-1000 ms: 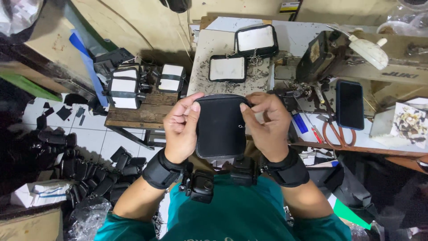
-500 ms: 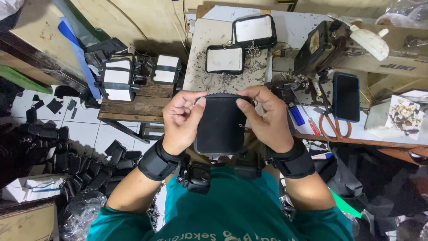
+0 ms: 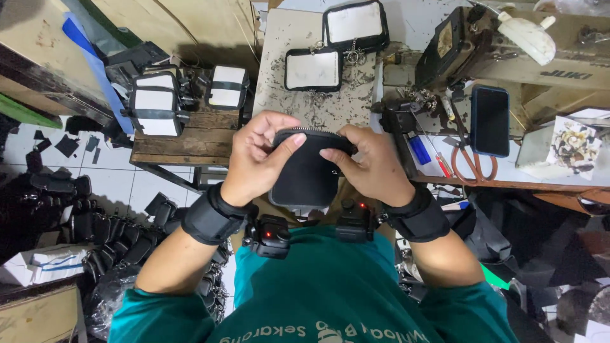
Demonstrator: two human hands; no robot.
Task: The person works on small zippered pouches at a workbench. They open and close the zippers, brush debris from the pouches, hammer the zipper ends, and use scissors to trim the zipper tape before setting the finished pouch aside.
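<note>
Both my hands hold a small black zip pouch (image 3: 306,174) upright in front of my chest. My left hand (image 3: 257,159) grips its top left corner, thumb across the zipper edge. My right hand (image 3: 368,162) pinches the top right corner, fingers over the zip. The pouch's lower half hangs free between my wrists. Black bands wrap both wrists.
Two black-framed white pouch panels (image 3: 312,68) lie on the speckled board (image 3: 279,51) ahead. A sewing machine (image 3: 508,44), a dark phone (image 3: 490,119), orange-handled scissors (image 3: 467,162) and a blue lighter (image 3: 419,150) sit right. Stacked pouches (image 3: 155,105) rest on a wooden bench; black pieces (image 3: 95,228) pile on the floor left.
The pouch has stayed at my chest while my fingers shifted along its top edge; my right hand now covers the top right corner.
</note>
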